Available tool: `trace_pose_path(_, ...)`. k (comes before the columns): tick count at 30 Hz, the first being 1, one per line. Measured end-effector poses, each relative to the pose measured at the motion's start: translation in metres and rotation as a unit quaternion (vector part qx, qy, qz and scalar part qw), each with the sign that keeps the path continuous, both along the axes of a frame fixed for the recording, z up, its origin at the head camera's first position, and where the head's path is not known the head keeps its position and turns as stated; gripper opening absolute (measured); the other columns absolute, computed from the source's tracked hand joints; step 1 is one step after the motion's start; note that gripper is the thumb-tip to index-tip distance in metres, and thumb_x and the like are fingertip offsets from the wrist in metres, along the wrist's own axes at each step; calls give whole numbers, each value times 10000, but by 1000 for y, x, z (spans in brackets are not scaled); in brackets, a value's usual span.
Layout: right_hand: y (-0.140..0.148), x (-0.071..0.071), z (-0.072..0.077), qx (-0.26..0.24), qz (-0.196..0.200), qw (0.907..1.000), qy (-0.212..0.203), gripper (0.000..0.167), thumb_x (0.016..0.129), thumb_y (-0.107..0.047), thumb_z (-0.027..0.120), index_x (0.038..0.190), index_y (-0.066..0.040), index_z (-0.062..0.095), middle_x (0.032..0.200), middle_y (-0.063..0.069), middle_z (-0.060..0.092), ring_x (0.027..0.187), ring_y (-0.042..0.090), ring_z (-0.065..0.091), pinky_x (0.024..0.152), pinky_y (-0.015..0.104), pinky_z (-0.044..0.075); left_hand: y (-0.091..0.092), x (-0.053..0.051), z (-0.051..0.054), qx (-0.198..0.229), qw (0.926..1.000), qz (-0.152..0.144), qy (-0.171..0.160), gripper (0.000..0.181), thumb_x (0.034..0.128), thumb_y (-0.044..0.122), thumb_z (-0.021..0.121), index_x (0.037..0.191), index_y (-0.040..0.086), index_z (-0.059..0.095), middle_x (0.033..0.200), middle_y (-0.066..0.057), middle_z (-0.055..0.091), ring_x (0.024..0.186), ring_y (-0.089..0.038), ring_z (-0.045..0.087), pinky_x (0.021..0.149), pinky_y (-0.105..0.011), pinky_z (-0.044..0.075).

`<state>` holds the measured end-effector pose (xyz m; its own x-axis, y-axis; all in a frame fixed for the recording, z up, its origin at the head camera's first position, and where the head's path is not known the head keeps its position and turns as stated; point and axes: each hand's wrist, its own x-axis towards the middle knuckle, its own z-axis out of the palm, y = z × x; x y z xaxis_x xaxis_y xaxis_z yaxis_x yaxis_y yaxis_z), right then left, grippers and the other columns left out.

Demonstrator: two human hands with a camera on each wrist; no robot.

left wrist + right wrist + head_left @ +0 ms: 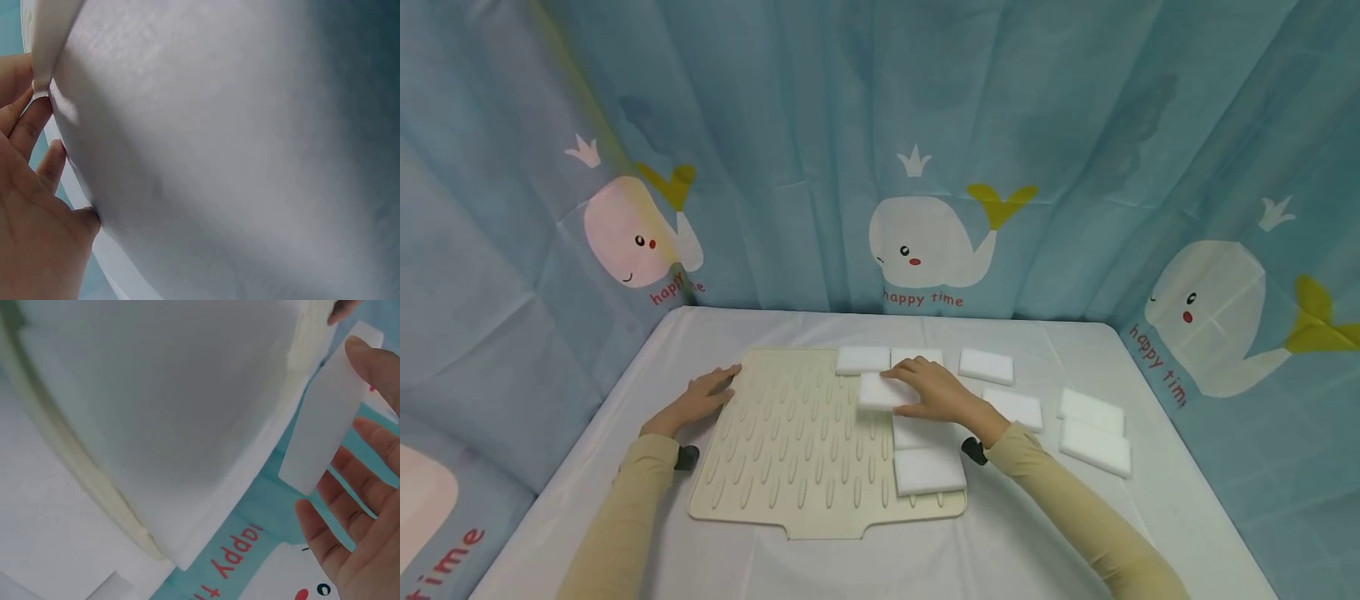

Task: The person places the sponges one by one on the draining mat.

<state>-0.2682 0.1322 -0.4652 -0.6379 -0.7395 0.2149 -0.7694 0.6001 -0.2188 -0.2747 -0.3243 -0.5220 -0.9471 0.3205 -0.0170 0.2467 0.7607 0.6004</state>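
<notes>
I see a person's right hand (938,393), partly spread, pinching a white, rectangular, foam-like block (872,394) between thumb and fingers over the right part of a flat cream mat (797,442) with raised oval ridges. The left hand (702,395), fingers loosely extended, touches the mat's left edge. Four similar white blocks (929,472) lie along the mat's back and right edges; four loose white blocks (986,367) lie farther right on the white cloth-covered worktop (1022,525).

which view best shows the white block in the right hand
Right wrist: the white block appears larger, gripped by the right hand. Head view shows it smaller, partly covered; left wrist doesn't clearly show it.
</notes>
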Motion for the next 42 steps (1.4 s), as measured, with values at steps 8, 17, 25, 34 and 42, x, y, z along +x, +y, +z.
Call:
trace_pose_path(8,-16,-7,1,180,-48,9996,-202,592,807,-405,698,1326,-191,510,1247,4,538,1089,185,498,867,355,450,0,-1,3,-98,9999,37,-134,549,961,194,479,1415,-48,286,1451,-324,226,1331,-548,98,998,-723,-61)
trace_pose_path(17,-34,-18,3,351,-110,9988,-328,613,805,-387,707,1345,-197,487,1255,18,535,1107,215,494,882,385,451,-1,-4,-1,-84,9998,87,-147,562,958,225,488,1419,-30,292,1460,-302,235,1343,-532,96,1002,-719,-74)
trace_pose_path(25,-48,-27,2,627,-263,9958,-609,677,793,-381,722,1386,-225,436,1279,29,520,1153,221,469,913,405,440,-2,-4,-1,-131,9997,104,-199,568,959,239,487,1422,-24,288,1463,-305,225,1344,-533,87,1004,-715,-76)
trace_pose_path(34,-61,-32,-8,881,-353,9922,-813,648,787,-409,720,1361,-241,469,1275,22,512,1170,217,459,925,402,435,-3,-4,-3,-36,9999,58,-122,561,956,211,488,1414,-46,290,1454,-313,235,1335,-546,94,989,-730,-78)
trace_pose_path(42,-65,-33,-14,1044,-330,9928,-495,643,775,-425,726,1340,-227,495,1237,25,508,1100,209,478,861,360,463,-4,-3,-4,-34,9999,48,-155,563,962,224,483,1420,-37,285,1462,-307,225,1340,-539,87,989,-730,-78)
